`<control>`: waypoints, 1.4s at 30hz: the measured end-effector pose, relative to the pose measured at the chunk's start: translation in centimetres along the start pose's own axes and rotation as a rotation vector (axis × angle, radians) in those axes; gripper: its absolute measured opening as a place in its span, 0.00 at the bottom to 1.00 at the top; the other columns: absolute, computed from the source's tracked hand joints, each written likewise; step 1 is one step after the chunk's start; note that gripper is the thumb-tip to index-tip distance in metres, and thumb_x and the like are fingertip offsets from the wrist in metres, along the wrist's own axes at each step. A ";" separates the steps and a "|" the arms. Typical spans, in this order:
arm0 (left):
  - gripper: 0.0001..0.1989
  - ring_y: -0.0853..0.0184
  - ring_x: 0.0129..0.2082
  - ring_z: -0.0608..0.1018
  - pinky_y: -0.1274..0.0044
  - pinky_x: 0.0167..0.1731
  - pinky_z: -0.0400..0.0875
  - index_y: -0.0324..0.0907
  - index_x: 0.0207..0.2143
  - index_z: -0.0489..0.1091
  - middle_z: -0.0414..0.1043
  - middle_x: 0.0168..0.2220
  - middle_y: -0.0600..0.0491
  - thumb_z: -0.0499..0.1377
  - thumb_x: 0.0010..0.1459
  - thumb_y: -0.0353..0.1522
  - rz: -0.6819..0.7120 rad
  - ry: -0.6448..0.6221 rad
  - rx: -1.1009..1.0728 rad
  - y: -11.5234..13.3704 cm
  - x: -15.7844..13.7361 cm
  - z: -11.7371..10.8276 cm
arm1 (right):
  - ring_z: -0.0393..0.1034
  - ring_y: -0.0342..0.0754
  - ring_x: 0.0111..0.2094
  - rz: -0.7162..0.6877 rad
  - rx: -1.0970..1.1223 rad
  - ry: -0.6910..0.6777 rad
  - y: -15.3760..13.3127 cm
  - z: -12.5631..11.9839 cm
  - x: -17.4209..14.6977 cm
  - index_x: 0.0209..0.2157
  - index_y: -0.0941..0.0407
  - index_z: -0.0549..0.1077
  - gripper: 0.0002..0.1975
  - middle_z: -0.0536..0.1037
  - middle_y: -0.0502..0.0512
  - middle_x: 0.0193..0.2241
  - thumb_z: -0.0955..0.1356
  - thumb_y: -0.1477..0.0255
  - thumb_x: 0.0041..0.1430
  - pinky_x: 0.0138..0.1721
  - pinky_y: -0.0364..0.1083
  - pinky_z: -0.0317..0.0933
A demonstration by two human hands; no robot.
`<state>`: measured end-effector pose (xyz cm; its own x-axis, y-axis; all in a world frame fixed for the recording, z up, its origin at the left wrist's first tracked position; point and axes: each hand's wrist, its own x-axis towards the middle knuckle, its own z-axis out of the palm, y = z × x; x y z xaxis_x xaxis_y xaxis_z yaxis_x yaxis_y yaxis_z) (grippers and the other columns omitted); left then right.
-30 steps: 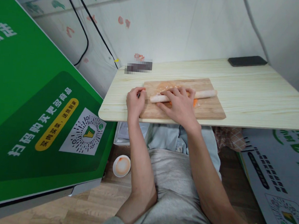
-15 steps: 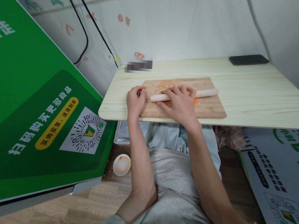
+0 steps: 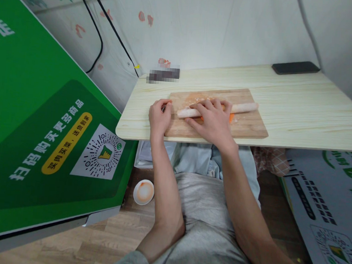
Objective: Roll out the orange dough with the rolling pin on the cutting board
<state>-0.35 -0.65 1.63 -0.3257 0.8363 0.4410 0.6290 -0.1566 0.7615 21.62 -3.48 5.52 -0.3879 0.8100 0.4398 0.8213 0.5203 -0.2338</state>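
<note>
The right hand (image 3: 215,121) rests with fingers outspread over a rolling pin (image 3: 245,107) that crosses orange dough (image 3: 232,118) on the cutting board (image 3: 249,130); the left hand (image 3: 159,117) curls at the board's left edge (whether it grips anything cannot be told); a black smartphone (image 3: 296,68) lies on the desk (image 3: 305,111).
</note>
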 end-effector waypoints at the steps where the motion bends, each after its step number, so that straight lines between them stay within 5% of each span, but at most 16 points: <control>1: 0.11 0.59 0.48 0.84 0.67 0.56 0.78 0.44 0.44 0.82 0.86 0.47 0.48 0.58 0.70 0.31 0.001 -0.001 0.002 0.0 0.0 0.0 | 0.65 0.68 0.60 0.000 -0.004 -0.002 0.0 0.0 0.0 0.60 0.50 0.81 0.24 0.82 0.62 0.57 0.64 0.52 0.78 0.66 0.67 0.49; 42: 0.11 0.58 0.49 0.84 0.65 0.57 0.78 0.44 0.45 0.82 0.86 0.48 0.47 0.58 0.70 0.31 -0.029 -0.008 -0.003 0.5 -0.2 0.0 | 0.65 0.67 0.66 -0.055 0.029 -0.066 0.6 -0.7 -0.5 0.66 0.50 0.77 0.24 0.80 0.62 0.65 0.66 0.55 0.78 0.69 0.67 0.45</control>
<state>0.02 -0.90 1.91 -0.3384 0.8446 0.4148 0.6168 -0.1338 0.7757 22.59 -3.73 5.82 -0.4596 0.7954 0.3951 0.7858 0.5715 -0.2364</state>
